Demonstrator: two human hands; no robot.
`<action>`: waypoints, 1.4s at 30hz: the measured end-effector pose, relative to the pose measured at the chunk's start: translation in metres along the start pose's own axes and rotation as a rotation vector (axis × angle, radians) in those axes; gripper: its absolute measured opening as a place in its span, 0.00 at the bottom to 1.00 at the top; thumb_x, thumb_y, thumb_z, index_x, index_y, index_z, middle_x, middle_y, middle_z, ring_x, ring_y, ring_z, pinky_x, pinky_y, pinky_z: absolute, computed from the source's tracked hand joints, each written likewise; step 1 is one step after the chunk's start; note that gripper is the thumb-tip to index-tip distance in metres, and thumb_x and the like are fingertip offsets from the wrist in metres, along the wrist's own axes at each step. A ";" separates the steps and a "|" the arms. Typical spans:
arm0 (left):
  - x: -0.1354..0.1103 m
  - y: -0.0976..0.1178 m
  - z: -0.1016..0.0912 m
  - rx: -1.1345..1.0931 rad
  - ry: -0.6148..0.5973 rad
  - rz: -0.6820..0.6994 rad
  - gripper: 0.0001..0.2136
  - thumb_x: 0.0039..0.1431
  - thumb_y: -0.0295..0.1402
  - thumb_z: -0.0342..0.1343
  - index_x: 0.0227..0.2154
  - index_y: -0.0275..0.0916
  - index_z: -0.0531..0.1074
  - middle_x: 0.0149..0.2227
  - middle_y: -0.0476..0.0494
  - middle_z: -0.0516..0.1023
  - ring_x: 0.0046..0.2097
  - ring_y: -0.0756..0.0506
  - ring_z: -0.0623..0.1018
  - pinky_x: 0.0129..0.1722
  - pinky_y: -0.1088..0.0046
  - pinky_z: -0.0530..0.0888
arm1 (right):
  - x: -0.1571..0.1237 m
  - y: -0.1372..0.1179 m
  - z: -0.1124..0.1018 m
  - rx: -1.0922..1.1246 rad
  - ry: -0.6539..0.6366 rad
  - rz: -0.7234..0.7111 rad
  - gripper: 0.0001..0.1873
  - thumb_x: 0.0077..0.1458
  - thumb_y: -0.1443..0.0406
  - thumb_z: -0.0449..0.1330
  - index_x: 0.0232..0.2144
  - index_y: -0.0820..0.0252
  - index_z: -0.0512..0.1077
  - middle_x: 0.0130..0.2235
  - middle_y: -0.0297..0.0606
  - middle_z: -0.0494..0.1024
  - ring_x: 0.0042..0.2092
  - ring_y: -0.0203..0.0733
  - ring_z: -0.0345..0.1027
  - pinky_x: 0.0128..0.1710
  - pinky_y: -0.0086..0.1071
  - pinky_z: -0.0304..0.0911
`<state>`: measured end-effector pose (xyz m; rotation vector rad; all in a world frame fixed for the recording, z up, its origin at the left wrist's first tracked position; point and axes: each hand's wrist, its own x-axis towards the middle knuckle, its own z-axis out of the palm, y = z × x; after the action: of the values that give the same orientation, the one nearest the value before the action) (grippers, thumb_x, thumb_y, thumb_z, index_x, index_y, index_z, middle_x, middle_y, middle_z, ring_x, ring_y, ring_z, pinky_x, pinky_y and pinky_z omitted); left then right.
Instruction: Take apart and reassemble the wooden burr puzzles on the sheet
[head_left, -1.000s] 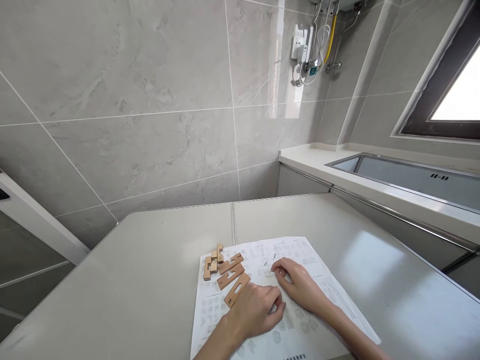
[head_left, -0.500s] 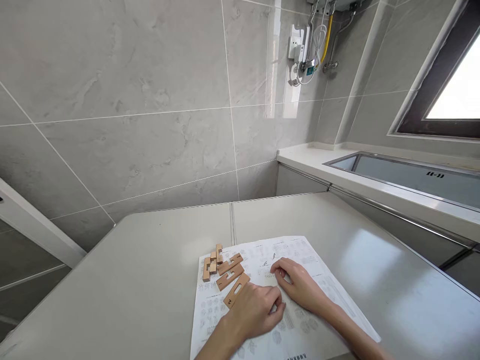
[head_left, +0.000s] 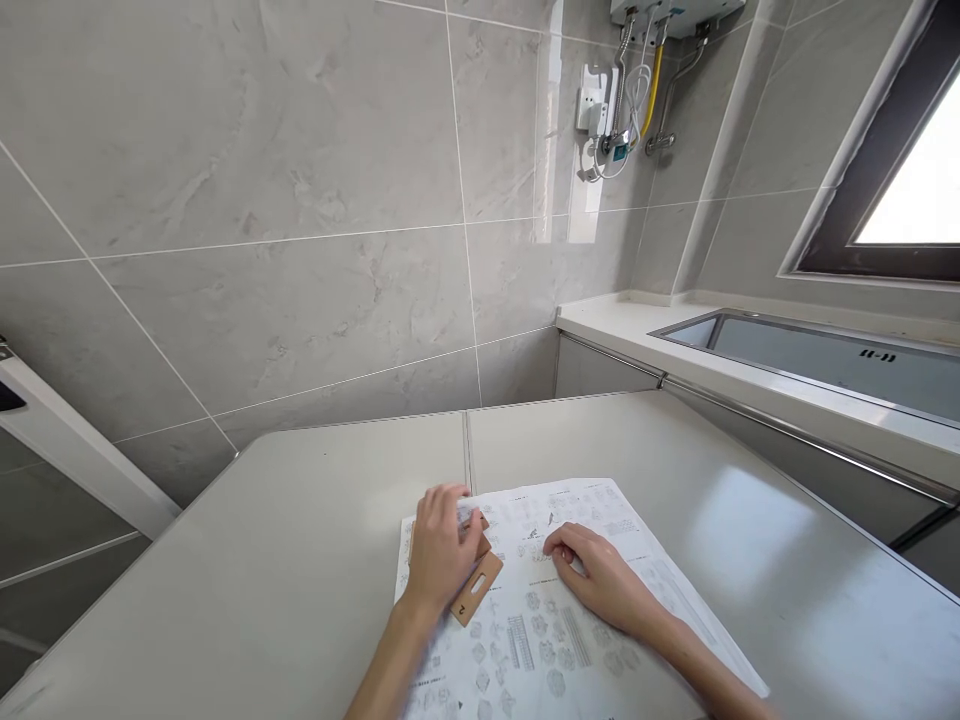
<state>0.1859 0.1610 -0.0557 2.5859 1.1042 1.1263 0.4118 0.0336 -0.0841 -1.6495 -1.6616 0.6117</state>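
My left hand (head_left: 439, 545) lies over a group of wooden puzzle pieces at the left side of a printed sheet (head_left: 555, 640). Its thumb stands apart from the fingers, which bend over the pieces and hide most of them. Beside the thumb shows part of a notched wooden piece (head_left: 484, 545). Nearer to me is a flat wooden piece (head_left: 477, 588) with a slot and a number mark. My right hand (head_left: 592, 570) rests on the sheet's right half, fingers curled in, with nothing visible in them.
The sheet, covered with small printed drawings, lies on a pale table (head_left: 300, 560). A tiled wall (head_left: 337, 300) rises behind it. To the right are a counter (head_left: 600, 318) with a sink (head_left: 795, 350) and a window (head_left: 907, 190).
My left hand has moved away from me and left, from the middle of the sheet onto the wooden pieces, with its thumb now apart. My right hand stays in place. The view has shifted slightly.
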 end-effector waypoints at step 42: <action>-0.003 -0.026 0.003 0.098 0.112 -0.289 0.11 0.64 0.32 0.53 0.48 0.43 0.71 0.52 0.38 0.76 0.58 0.33 0.73 0.59 0.48 0.69 | -0.001 0.000 0.000 -0.019 -0.026 -0.008 0.11 0.66 0.65 0.50 0.39 0.53 0.72 0.40 0.38 0.78 0.40 0.47 0.71 0.42 0.40 0.66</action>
<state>0.1714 0.1786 -0.0688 2.3514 1.5356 1.1835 0.4114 0.0326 -0.0842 -1.6542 -1.6971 0.6174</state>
